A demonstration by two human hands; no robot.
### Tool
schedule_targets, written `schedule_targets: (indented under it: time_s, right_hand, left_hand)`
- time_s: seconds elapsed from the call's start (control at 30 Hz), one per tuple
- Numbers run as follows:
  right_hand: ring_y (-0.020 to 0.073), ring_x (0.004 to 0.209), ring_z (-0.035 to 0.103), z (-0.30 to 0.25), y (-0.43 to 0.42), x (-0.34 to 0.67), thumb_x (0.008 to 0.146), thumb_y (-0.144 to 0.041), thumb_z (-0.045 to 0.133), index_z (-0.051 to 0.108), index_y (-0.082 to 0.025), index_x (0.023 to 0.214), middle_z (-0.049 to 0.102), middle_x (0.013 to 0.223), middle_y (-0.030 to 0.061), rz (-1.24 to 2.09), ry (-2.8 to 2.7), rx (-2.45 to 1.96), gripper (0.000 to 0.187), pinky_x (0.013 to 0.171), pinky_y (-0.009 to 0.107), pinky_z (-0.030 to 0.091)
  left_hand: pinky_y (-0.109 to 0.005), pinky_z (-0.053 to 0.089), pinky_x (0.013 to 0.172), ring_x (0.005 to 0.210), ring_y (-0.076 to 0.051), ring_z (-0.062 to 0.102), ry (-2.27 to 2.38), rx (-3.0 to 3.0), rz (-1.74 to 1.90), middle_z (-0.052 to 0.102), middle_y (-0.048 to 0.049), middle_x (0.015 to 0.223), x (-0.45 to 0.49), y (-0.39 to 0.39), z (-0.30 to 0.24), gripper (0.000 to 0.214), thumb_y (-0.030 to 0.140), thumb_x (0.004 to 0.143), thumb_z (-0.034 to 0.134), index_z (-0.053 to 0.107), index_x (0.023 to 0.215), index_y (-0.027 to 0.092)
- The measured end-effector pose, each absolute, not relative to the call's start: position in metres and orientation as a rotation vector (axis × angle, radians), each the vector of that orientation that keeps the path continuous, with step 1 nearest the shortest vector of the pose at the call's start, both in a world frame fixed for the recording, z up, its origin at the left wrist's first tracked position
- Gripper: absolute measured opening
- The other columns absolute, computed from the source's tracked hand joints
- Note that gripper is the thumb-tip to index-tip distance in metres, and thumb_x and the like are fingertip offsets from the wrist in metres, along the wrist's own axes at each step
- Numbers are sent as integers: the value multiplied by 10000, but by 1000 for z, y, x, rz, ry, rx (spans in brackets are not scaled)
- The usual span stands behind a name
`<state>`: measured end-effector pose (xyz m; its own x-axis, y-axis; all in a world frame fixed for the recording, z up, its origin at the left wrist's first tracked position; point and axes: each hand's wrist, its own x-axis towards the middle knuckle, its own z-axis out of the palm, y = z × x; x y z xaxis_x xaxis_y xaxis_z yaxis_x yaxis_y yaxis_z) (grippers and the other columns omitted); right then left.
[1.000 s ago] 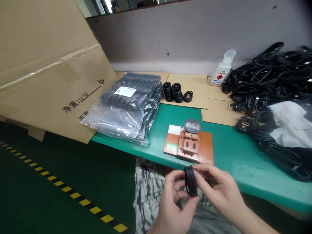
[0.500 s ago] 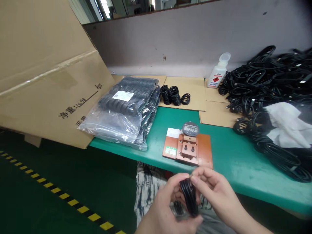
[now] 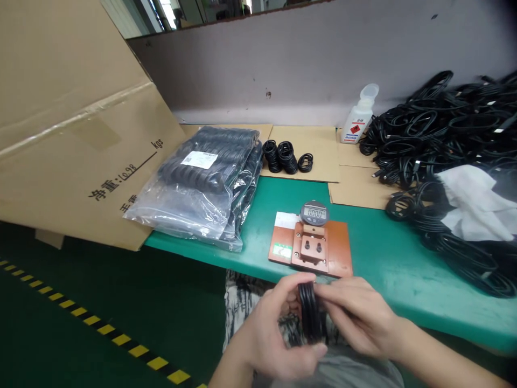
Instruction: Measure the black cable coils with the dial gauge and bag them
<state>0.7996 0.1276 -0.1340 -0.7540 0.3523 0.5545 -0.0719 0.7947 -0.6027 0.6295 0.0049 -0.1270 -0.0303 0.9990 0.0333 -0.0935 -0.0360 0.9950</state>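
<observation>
Both my hands hold a small stack of black rubber rings [image 3: 310, 315] edge-on over my lap, just in front of the green table's [image 3: 375, 253] near edge. My left hand [image 3: 278, 328] wraps the stack from the left, thumb on top. From the right, my right hand [image 3: 355, 318] pinches the same stack with closed fingers. Directly beyond them on the table sits a copper-coloured fixture plate [image 3: 313, 249] with a round digital gauge [image 3: 314, 213] reading zeros.
Clear bags of black rings [image 3: 205, 180] lie at the table's left end against a big cardboard box [image 3: 76, 124]. More loose rings [image 3: 285, 155] rest on cardboard sheets at the back, by a white bottle [image 3: 357, 116]. Black cable coils [image 3: 448, 156] and white cloth fill the right.
The hands have turned the ring stack slightly and closed tighter round it, staying near the table edge. My view has drifted a little to the right.
</observation>
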Motion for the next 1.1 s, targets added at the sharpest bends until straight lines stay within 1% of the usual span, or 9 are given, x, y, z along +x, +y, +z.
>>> schedule_targets:
  time_s: [0.07,0.17,0.27,0.33,0.47,0.57,0.7,0.93,1.1]
  right_hand:
    - [187,534,680,-136,132,799,883,-54,503,595,-198,1238,726,693,33,800,-2337,-169,394,503,292,517]
    - [160,510,646,-141,135,797,914,-61,506,585,-192,1232,708,682,21,810,-2363,-164,352,479,272,463]
    - [160,527,648,-148,137,795,930,-57,503,572,-178,1254,712,701,30,798,-2342,-202,353,488,271,471]
    - [164,555,662,-154,136,795,927,-58,506,574,-183,1273,724,725,36,788,-2328,-232,374,521,276,507]
    - [167,589,689,-161,135,797,922,-59,518,584,-194,1289,740,756,42,803,-2299,-277,397,583,287,572]
    - [167,576,689,-162,135,797,920,-57,526,579,-195,1307,744,759,44,802,-2288,-291,414,553,279,572]
    - [178,609,700,-161,137,796,932,-46,521,527,-199,1365,744,783,48,798,-2304,-279,460,560,294,573]
    - [175,605,679,-161,137,796,933,-30,522,475,-219,1403,723,792,37,828,-2295,-282,509,544,288,547]
    - [168,588,678,-160,137,796,921,-30,537,488,-211,1396,720,781,27,829,-2276,-292,510,543,273,542]
  left_hand:
    - [-354,539,897,1051,-304,675,1120,1155,1296,690,-97,1160,624,8,-127,757,88,703,746,502,1401,251]
    - [-333,527,922,1102,-290,656,1099,1192,1263,661,-92,1238,618,15,-128,754,77,711,733,501,1401,274]
    - [-342,516,952,1162,-296,629,1099,1230,1250,613,-107,1329,614,21,-128,746,67,730,710,487,1411,273]
    - [-354,511,961,1180,-306,617,1139,1255,1239,596,-116,1353,613,24,-127,731,59,734,698,495,1406,264]
    - [-365,526,931,1142,-325,629,1194,1299,1212,641,-123,1274,609,29,-125,730,46,704,693,520,1388,235]
    - [-383,535,907,1063,-328,657,1194,1316,1198,690,-105,1117,606,32,-123,743,37,678,687,529,1382,214]
    - [-396,532,911,1028,-330,660,1187,1307,1205,688,-77,954,603,36,-124,728,65,689,697,538,1383,213]
    - [-386,540,904,1058,-340,657,1174,1239,1258,699,-88,970,606,39,-129,738,70,677,697,554,1389,198]
    - [-385,544,914,1112,-358,640,1177,1226,1298,704,-111,1096,605,38,-133,756,75,655,716,567,1386,196]
